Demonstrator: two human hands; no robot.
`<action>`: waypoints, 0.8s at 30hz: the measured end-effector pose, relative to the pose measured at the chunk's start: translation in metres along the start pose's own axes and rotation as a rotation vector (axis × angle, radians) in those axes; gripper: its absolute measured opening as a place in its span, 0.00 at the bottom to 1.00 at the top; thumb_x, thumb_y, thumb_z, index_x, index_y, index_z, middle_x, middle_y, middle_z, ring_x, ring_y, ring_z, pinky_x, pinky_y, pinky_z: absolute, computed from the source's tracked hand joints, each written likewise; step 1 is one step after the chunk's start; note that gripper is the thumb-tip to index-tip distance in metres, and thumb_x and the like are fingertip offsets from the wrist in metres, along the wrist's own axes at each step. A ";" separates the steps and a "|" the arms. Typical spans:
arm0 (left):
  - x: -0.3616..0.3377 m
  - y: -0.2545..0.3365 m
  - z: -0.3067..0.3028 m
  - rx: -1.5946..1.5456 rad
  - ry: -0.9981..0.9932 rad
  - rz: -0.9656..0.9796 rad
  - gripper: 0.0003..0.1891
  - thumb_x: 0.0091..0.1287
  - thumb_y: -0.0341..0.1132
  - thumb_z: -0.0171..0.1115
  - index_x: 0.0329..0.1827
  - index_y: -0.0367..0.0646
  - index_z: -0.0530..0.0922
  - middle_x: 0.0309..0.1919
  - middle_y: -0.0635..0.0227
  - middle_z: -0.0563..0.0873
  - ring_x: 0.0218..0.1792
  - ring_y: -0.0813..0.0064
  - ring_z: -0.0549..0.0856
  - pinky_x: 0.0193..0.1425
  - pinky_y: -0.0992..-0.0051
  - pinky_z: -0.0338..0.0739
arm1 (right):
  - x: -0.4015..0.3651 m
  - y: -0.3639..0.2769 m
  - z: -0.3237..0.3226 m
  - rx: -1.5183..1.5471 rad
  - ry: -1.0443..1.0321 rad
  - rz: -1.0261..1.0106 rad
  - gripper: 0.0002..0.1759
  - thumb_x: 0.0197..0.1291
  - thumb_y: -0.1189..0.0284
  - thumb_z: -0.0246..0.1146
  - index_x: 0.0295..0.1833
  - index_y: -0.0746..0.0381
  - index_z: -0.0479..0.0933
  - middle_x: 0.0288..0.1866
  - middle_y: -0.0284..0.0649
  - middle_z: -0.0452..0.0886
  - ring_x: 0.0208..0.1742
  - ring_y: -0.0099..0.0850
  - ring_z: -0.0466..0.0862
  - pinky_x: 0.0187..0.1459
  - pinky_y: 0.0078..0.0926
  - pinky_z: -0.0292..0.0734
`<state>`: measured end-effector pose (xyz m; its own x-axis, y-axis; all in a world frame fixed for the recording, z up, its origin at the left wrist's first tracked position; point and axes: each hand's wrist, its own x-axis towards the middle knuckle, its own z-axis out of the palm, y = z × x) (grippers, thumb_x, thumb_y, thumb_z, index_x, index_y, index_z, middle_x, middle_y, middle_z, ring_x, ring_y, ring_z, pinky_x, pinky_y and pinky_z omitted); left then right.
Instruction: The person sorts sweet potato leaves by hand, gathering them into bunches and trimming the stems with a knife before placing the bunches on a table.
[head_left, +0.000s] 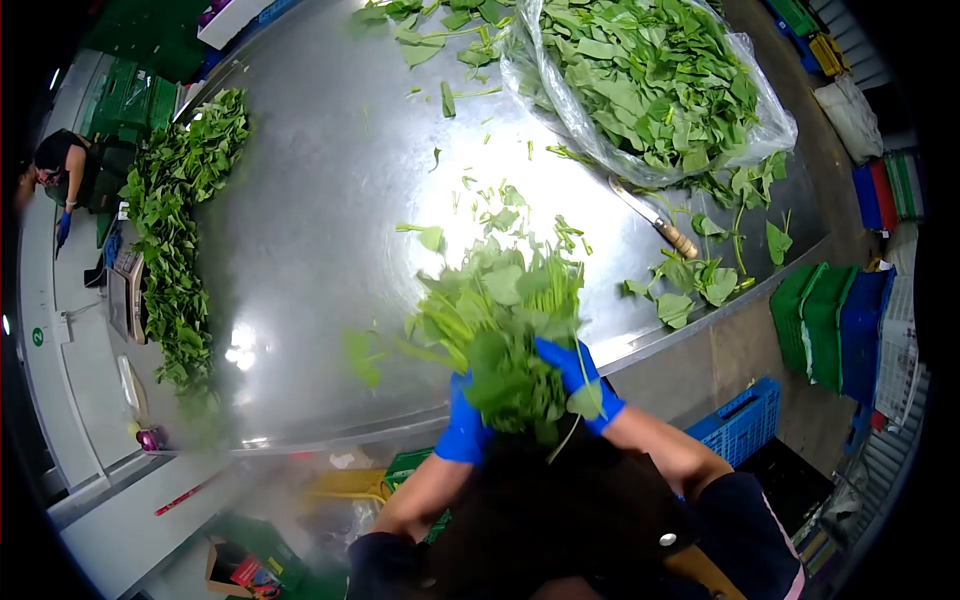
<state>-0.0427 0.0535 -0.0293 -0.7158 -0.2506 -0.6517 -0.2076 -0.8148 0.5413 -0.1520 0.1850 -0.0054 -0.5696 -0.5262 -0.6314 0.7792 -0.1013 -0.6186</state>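
Note:
Between my two blue-gloved hands is a thick bunch of leafy greens (505, 385), held over the near edge of the steel table (300, 250). My left hand (463, 422) wraps its left side, and my right hand (578, 380) closes on the right side; leaves hide many of the fingers. Pale stems fan out on the far side of the bunch. Beyond it lie cut stem bits and loose leaves. A knife (650, 215) with a wooden handle rests to the right, near a clear plastic bag (770, 120) full of the same greens.
A long row of greens (175, 230) lines the table's left side, beside a scale (125, 295). Stray leaves (690, 285) lie near the right edge. Green crates (815, 325) and a blue crate (740, 420) stand at the right. Another person (75, 175) is far left.

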 end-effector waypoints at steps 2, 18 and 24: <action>-0.004 -0.001 0.011 -0.093 -0.043 0.042 0.20 0.73 0.37 0.42 0.64 0.38 0.65 0.58 0.57 0.74 0.56 0.61 0.76 0.58 0.61 0.74 | -0.018 -0.023 0.013 -0.399 0.024 -0.251 0.15 0.58 0.75 0.63 0.51 0.66 0.72 0.44 0.37 0.79 0.43 0.25 0.78 0.47 0.24 0.75; 0.016 -0.010 0.037 -0.028 0.003 0.118 0.16 0.69 0.30 0.50 0.58 0.35 0.71 0.48 0.58 0.80 0.44 0.65 0.82 0.46 0.67 0.81 | -0.003 -0.022 -0.030 -0.180 0.068 -0.072 0.22 0.59 0.68 0.60 0.59 0.64 0.70 0.49 0.38 0.79 0.46 0.29 0.80 0.48 0.29 0.77; 0.030 -0.015 0.020 0.039 -0.078 0.080 0.17 0.71 0.33 0.45 0.59 0.34 0.70 0.50 0.57 0.79 0.44 0.65 0.82 0.47 0.65 0.80 | 0.002 -0.034 -0.018 0.246 0.112 0.160 0.16 0.58 0.72 0.62 0.51 0.66 0.74 0.41 0.35 0.80 0.40 0.22 0.80 0.41 0.22 0.76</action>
<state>-0.0742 0.0683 -0.0464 -0.7803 -0.2712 -0.5636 -0.1727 -0.7726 0.6109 -0.1842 0.2027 0.0065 -0.4491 -0.4572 -0.7676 0.8935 -0.2328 -0.3841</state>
